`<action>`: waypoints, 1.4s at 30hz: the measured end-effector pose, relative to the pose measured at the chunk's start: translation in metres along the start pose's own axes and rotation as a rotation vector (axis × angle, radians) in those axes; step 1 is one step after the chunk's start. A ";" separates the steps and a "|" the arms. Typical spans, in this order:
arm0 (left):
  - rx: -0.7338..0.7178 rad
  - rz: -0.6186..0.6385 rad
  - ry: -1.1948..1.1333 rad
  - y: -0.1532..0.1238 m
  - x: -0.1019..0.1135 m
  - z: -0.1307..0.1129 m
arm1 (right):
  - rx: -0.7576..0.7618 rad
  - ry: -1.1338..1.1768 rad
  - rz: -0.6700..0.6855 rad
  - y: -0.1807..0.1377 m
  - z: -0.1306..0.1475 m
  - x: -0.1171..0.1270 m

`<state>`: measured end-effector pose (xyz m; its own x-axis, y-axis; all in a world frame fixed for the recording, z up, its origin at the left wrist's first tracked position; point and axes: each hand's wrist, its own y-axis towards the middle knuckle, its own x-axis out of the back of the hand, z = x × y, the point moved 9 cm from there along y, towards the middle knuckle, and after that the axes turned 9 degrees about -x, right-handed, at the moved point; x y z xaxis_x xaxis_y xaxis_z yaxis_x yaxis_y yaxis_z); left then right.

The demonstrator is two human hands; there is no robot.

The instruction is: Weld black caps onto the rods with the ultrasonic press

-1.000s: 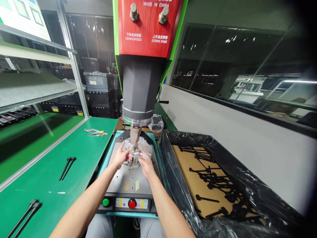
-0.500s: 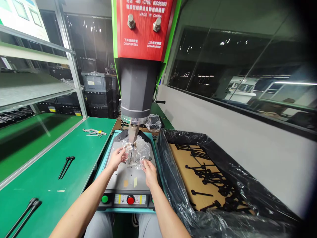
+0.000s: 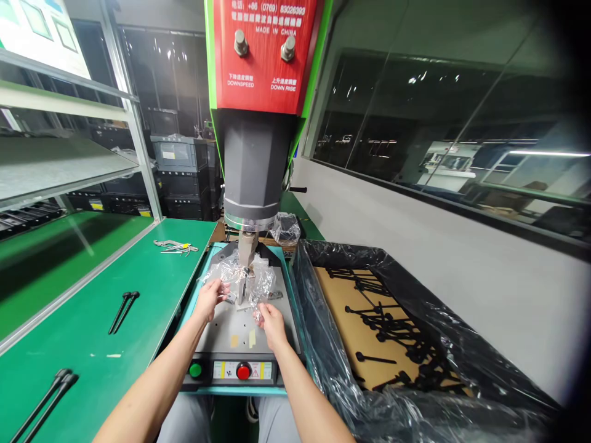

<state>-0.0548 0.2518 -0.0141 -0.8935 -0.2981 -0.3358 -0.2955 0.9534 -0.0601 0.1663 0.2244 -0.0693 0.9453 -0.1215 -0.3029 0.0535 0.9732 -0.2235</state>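
A crumpled sheet of clear plastic film (image 3: 264,282) spreads around the small metal fixture (image 3: 241,301) on the machine's grey base plate (image 3: 221,335). My left hand (image 3: 211,300) is closed on the film's left side, with the fingertips partly hidden. On the other side, my right hand (image 3: 271,323) pinches the film's lower right edge. A small dark part (image 3: 245,276) stands upright in the fixture between my hands. Just above it hangs the machine's metal horn (image 3: 247,247). What lies behind the film is hard to make out.
A green button (image 3: 195,370) and a red button (image 3: 243,371) sit on the machine's front. To the right, a plastic-lined bin (image 3: 318,344) holds many black rod-like parts (image 3: 390,326). Black rods (image 3: 124,312) and metal tools (image 3: 175,247) lie on the green table (image 3: 92,344) at left.
Both hands have shifted slightly left and the right one a little lower. The film now spreads wider to the left, showing more of the fixture and its dark part.
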 end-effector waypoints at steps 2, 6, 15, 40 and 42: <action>0.011 0.005 -0.013 -0.003 0.000 0.002 | -0.037 0.002 0.026 -0.004 -0.006 0.002; 0.024 -0.013 -0.035 -0.004 0.003 0.003 | -0.069 0.008 0.055 -0.015 -0.008 0.008; -0.114 -0.160 0.114 -0.062 0.072 -0.003 | 0.005 -0.226 -0.063 -0.079 -0.021 0.077; -0.011 0.302 0.527 -0.127 0.131 0.102 | -0.129 -0.494 -0.086 -0.096 -0.095 0.128; 0.052 0.283 0.544 -0.133 0.133 0.106 | -0.214 -0.498 0.010 -0.104 -0.106 0.120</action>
<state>-0.0986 0.0900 -0.1508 -0.9835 -0.0006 0.1812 -0.0170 0.9959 -0.0888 0.2404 0.0878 -0.1810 0.9864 0.0452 0.1583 0.0262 0.9062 -0.4221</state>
